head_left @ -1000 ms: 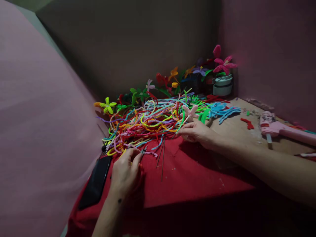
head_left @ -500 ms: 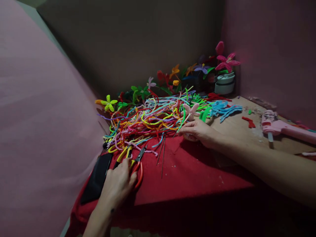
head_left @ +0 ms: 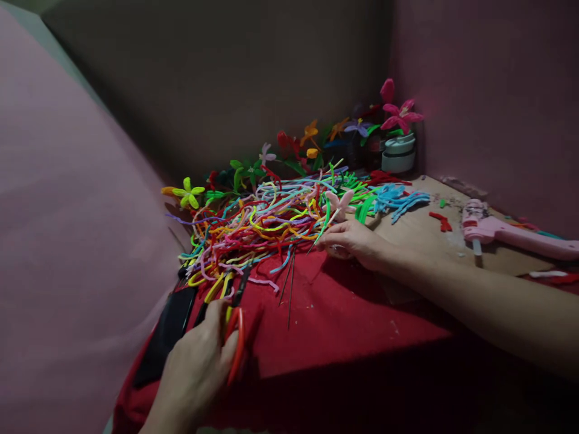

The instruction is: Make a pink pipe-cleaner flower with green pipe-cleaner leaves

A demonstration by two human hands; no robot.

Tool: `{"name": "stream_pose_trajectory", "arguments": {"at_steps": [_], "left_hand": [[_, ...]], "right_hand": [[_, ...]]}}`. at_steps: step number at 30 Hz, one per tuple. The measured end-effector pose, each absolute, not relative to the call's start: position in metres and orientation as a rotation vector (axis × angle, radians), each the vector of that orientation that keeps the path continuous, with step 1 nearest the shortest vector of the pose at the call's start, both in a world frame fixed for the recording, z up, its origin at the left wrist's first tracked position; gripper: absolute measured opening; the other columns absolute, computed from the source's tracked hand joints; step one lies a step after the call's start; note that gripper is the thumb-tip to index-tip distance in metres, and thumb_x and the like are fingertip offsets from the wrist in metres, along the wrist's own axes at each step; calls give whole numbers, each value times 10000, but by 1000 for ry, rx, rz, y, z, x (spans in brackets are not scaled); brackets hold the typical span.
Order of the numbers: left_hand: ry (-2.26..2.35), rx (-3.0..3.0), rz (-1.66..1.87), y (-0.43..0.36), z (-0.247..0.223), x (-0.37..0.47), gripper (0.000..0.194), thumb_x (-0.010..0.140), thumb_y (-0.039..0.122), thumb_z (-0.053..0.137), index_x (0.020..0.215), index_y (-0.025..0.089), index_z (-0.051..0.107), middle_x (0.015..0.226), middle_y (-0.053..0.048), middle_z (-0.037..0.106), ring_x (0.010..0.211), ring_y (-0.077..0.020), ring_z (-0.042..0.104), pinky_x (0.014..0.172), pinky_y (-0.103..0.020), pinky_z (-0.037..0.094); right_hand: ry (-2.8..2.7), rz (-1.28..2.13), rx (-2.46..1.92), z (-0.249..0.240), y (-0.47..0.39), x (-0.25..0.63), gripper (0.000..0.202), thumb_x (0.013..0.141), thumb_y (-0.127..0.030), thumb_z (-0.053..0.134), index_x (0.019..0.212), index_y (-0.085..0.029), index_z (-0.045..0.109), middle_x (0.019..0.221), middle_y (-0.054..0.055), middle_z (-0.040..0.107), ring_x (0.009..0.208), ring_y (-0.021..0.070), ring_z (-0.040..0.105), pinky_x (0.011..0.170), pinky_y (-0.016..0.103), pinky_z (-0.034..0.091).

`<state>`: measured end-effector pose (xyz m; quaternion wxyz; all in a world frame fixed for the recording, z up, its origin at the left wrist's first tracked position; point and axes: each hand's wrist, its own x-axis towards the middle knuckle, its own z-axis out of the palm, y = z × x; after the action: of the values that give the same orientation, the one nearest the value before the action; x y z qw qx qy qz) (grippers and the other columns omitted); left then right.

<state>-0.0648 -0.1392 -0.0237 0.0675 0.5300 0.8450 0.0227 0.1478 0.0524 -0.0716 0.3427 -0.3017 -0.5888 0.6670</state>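
Note:
My left hand (head_left: 203,355) is closed around the red and yellow handles of a pair of scissors (head_left: 237,343), whose dark blades point away toward the pile. My right hand (head_left: 350,241) pinches the green stem of a pipe-cleaner flower (head_left: 340,204) with pale pink petals and green leaves. A bare wire end of that stem sticks out past my fingertips. Between the hands, thin wires (head_left: 290,289) lie on the red cloth (head_left: 335,337). A large tangle of coloured pipe cleaners (head_left: 266,223) spreads behind both hands.
At the right, a pink glue gun (head_left: 511,232) rests on a brown board (head_left: 407,235) near red scraps (head_left: 441,221). Blue pipe cleaners (head_left: 398,199) lie behind my right wrist. Finished flowers (head_left: 190,193) line the back wall. A black flat object (head_left: 167,337) lies left of my left hand.
My left hand has lifted the scissors off the cloth and drawn them toward me. My right hand still pinches the flower's stem. The whole view has shifted slightly.

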Motion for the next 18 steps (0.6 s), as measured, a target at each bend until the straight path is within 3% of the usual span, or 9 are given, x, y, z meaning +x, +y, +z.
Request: {"name": "stream_pose_trajectory", "arguments": {"at_steps": [3,6,10,15,18], "left_hand": [[1919,1445,568,-130,-26,-42,234,750,372,503,931,224,491,679,0,529,603,-148,507,551,-236,374],[1604,1271,672,-114,-24,-15,214,701,386,586,738,197,492,593,39,431,496,-81,378,485,-194,320],[1582,1268,699,-95,-20,4,225,694,343,593,626,162,477,556,40,405,503,-72,337,467,-178,284],[1582,1287,673,-87,-28,1,152,692,276,583,625,156,518,543,37,433,495,-78,353,450,-177,289],[1509,1186,835,-86,-38,-3,145,656,226,607,564,154,521,478,39,443,438,-73,349,406,-175,270]], "right_hand": [[-1501,1736,-800,-69,52,148,157,645,-249,601,574,-111,628,373,-29,383,350,42,265,380,227,116],[-1472,1755,-815,-67,51,149,172,665,-239,563,571,-109,625,380,-20,383,345,45,261,383,235,109],[-1457,1784,-798,-67,53,149,182,672,-227,536,555,-112,614,380,-19,373,339,48,257,385,239,101],[-1461,1771,-796,-64,51,149,169,650,-205,538,515,-115,587,380,-14,385,342,49,263,388,239,108],[-1467,1779,-807,-62,50,149,173,653,-213,531,530,-112,599,382,-10,394,339,47,254,390,241,97]]}}
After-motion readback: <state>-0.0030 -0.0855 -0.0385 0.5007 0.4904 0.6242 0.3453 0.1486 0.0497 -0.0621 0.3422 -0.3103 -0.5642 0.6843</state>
